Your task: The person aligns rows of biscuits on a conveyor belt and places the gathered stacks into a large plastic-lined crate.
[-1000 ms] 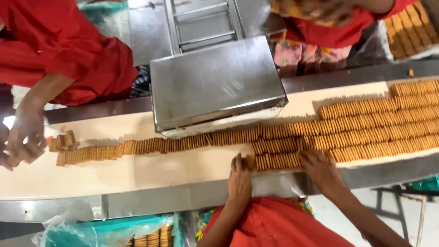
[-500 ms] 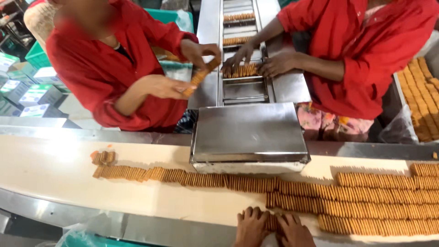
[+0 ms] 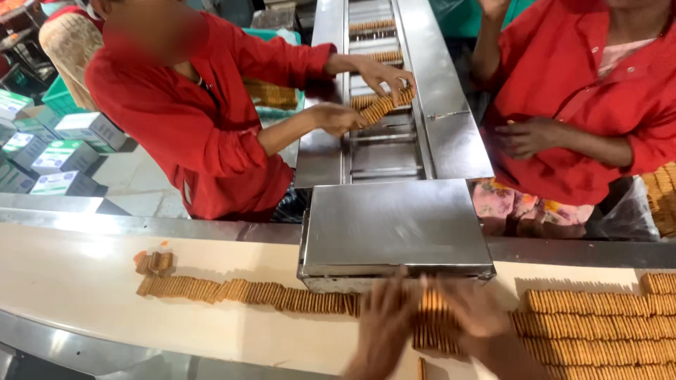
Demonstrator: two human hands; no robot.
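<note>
Left hand (image 3: 384, 320) and right hand (image 3: 479, 313), both motion-blurred, press inward on a short stack of biscuits (image 3: 433, 320) standing on edge between their fingers on the cream conveyor belt (image 3: 84, 281); the grip appears closed. Beyond the fingertips sits a steel housing (image 3: 394, 225).

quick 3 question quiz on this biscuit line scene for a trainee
1. True or false: both of the wearer's hands, left hand and right hand, press a stack of tan rectangular biscuits between them.
2. What lies just behind that stack? A) flat steel cover plate B) green crate
3. The co-worker in the red shirt lifts a ____ of biscuits.

Key: 1 true; 2 A; 3 row
</note>
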